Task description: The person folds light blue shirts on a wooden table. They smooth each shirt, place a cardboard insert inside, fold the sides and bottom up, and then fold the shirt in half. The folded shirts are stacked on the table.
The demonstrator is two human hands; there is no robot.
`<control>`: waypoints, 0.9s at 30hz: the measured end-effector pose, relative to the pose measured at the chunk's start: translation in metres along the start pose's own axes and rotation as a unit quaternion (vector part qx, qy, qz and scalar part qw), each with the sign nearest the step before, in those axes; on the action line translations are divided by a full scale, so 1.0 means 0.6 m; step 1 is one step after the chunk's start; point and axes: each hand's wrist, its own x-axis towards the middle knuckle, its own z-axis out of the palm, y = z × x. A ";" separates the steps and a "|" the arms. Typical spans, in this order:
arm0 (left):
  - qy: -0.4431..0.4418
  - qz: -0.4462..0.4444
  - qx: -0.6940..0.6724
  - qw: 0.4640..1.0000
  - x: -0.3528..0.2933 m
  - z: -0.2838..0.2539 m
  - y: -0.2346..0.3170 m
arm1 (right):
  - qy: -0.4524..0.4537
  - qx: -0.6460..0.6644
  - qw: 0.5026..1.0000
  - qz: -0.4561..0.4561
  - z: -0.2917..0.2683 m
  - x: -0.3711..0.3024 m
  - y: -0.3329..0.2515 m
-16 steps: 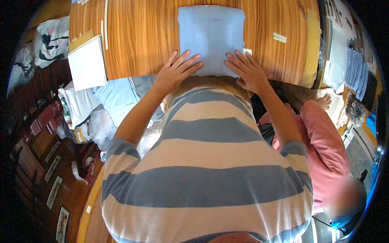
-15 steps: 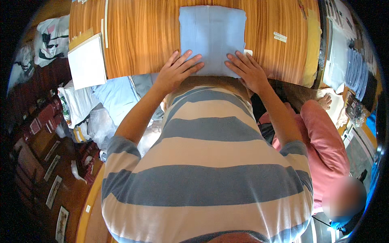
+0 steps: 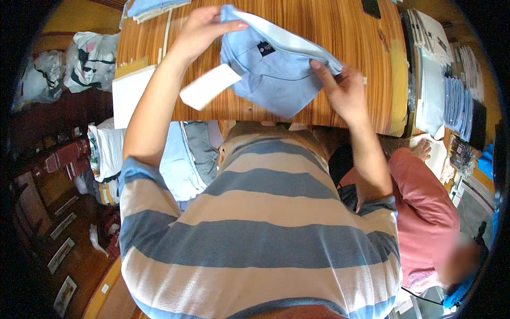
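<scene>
A light blue folded shirt (image 3: 276, 85) hangs tilted above the wooden table, held up between my two hands. My left hand (image 3: 202, 29) pinches its upper left corner, fingers partly behind the cloth. At the right end of the same edge, my right hand (image 3: 345, 90) grips with the thumb on top. A pale strip runs along the upper edge, and a small dark label (image 3: 265, 49) shows inside the shirt. From its left side a white hang tag (image 3: 210, 87) dangles, slightly blurred.
On the wooden table (image 3: 340, 26) lie folded blue garments (image 3: 154, 8), white sheets (image 3: 133, 95) and a dark flat object (image 3: 371, 7). Bagged clothes (image 3: 91, 61) sit at left, folded clothes (image 3: 458, 106) at right. A co-worker in a pink sleeve (image 3: 425, 183) is close on my right.
My hands lay flat on the folded shirt; now they grip its edge and hold it lifted and tilted. The inner label and white hang tag have come into view.
</scene>
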 end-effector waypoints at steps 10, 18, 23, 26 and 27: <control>-0.462 0.040 0.380 0.801 0.259 0.319 -0.144 | -0.003 0.402 0.834 0.377 0.182 -0.127 0.223; -0.336 0.015 0.349 0.875 0.246 0.356 -0.227 | 0.041 0.295 0.890 0.345 0.076 -0.143 0.241; -0.152 -0.274 0.080 0.946 0.208 0.146 -0.192 | 0.025 -0.069 0.977 0.200 -0.031 0.112 0.275; 0.007 -0.344 -0.002 0.939 0.109 0.068 -0.247 | 0.026 -0.310 0.950 0.031 0.031 0.243 0.221; 0.050 -0.331 -0.048 0.941 0.060 0.066 -0.253 | 0.027 -0.305 0.952 0.005 0.058 0.264 0.221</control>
